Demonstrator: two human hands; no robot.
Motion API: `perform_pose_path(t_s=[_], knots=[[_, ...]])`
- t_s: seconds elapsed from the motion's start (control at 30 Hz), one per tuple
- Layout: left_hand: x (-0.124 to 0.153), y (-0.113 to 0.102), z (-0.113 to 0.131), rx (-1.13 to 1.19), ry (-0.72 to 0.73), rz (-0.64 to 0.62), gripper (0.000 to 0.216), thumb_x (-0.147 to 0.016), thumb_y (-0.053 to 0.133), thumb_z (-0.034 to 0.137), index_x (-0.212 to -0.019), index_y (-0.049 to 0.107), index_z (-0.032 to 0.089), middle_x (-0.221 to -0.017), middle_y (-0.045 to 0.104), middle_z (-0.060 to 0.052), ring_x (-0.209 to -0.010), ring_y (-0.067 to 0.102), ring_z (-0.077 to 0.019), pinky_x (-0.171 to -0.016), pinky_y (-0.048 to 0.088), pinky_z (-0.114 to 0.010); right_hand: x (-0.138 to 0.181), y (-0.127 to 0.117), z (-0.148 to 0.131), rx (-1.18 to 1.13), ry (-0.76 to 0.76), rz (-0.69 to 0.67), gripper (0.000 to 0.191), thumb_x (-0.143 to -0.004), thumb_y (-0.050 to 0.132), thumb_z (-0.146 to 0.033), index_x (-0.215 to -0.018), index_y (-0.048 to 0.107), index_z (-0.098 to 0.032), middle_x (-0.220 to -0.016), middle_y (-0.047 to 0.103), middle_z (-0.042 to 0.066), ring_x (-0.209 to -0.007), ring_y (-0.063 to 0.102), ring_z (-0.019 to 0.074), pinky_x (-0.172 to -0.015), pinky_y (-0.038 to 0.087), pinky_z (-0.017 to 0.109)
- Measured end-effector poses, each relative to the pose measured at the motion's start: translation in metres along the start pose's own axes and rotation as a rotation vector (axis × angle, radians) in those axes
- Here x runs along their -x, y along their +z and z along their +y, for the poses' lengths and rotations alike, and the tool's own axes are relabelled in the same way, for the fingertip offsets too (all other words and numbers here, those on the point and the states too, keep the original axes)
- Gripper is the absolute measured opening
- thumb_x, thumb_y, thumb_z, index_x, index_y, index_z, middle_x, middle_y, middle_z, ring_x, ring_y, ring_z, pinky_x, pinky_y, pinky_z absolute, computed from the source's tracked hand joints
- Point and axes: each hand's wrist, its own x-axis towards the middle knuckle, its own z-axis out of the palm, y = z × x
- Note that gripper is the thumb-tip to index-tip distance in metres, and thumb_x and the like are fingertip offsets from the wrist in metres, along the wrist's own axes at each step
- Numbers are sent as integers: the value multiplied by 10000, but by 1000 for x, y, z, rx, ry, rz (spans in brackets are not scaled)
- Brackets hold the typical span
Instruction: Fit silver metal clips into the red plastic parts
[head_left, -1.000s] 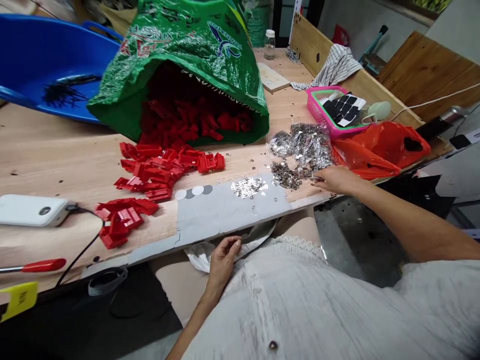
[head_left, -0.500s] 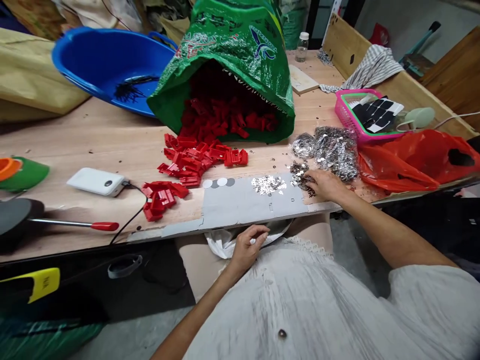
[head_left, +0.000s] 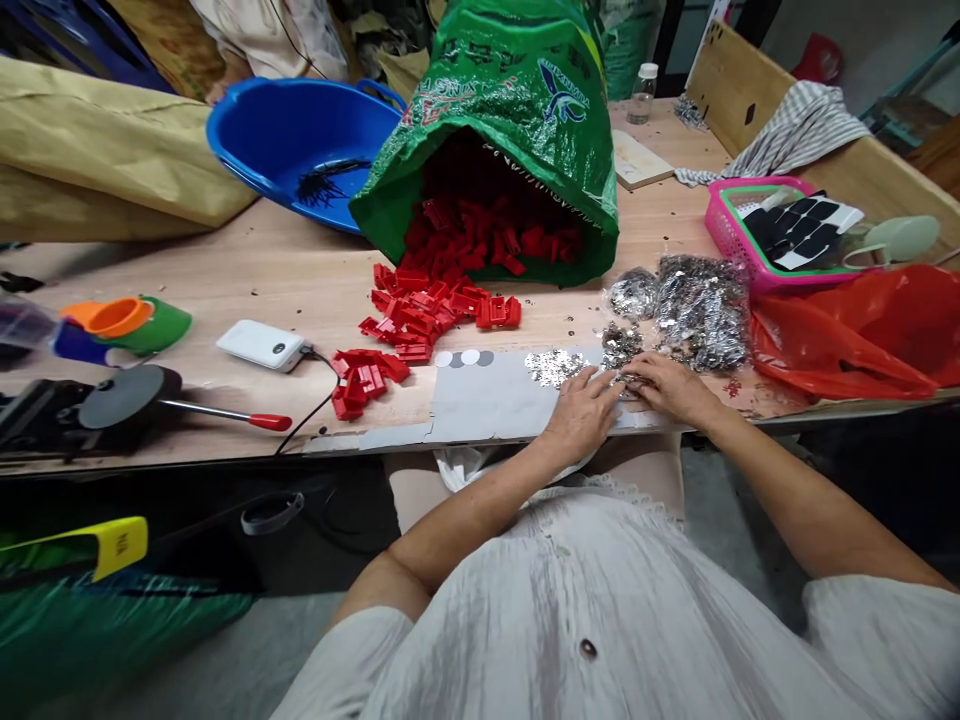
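Both hands meet at the front edge of the table, at a pile of small dark metal pieces (head_left: 621, 342). My left hand (head_left: 581, 415) lies palm down over the right end of the grey sheet (head_left: 480, 400), its fingers stretched toward the pile. From the other side comes my right hand (head_left: 675, 390), fingers bent and close together at the pieces; what its fingertips pinch is too small to make out. A spread of shiny silver pieces (head_left: 553, 367) lies on the sheet just beyond my left hand. Clear bags of metal pieces (head_left: 701, 310) sit behind my right hand.
Red plastic parts (head_left: 420, 315) spill from a green sack (head_left: 525, 110). Left of them are a white power bank (head_left: 262, 345) with a cable, a red-tipped lever (head_left: 262, 420) and a blue basin (head_left: 247, 130). On the right are a pink basket (head_left: 727, 240) and a red bag (head_left: 847, 330).
My left hand has risen from my lap onto the table, beside the right hand. My right hand stays at the pile. The view has shifted left.
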Motion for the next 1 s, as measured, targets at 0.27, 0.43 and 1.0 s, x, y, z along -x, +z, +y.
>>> perform_pose_path(t_s=[0.27, 0.43, 1.0], knots=[[8, 3, -5, -86, 14, -25, 371, -951, 532, 401, -1258, 618, 212, -1376, 603, -110, -1447, 342, -336, -1123, 296, -531, -3, -7, 10, 33, 101, 51, 345, -936, 454, -198, -1227, 638, -215, -1242, 641, 95, -1149, 602, 238, -998, 474, 374], [10, -1, -11, -62, 16, -30, 355, -953, 530, 397, -1243, 634, 220, -1377, 607, -91, -1437, 361, -328, -1150, 266, -526, -6, -6, -4, 81, 143, 42, 289, -950, 464, -236, -1164, 656, -208, -1154, 676, 92, -1067, 628, 239, -934, 479, 352], [-34, 11, -12, -123, -43, 55, 242, -934, 528, 211, -1042, 727, 294, -1149, 667, -53, -1333, 451, -279, -1166, 270, -527, 11, 11, 1, 77, 138, 114, 199, -943, 514, -269, -1017, 693, -223, -1028, 705, 63, -926, 645, 214, -781, 467, 314]])
